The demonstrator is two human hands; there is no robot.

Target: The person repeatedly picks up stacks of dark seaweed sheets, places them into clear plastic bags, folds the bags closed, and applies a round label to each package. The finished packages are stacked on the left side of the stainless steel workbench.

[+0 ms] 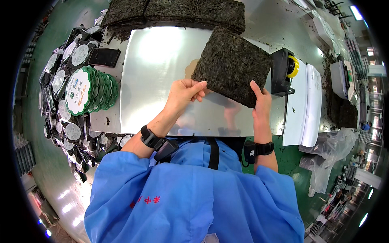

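— Seaweed stack [231, 65], dark and square, is up off the shiny metal sheet [158, 73], pinched between both hands. See how it tilts?

— I see it. The left hand [184, 95] has its fingers closed on the near left corner, thumb on top. The right hand [261, 101] is closed on the near right edge, fingers out of sight beneath.

— So all the hold is along the near side. The far half hangs out past the grip with nothing under it.

— That's what worries me. Those sheets look brittle; I'd say the unsupported far edge could sag and crack, or the top leaves could slide off toward the black box with the yellow knob [285, 69] just right of the right hand.

— Crumbs are scattered over the bench already. More stacks of seaweed [174, 12] sit beyond the held one, well apart from it.

— And left of the left hand, the fan of round green-rimmed labels [87, 91] beside a dark phone [104, 57]. The white paper pad [306, 105] lies farther right.

— A loose pinch at either corner, and I'd guess the whole pile twists and spills.
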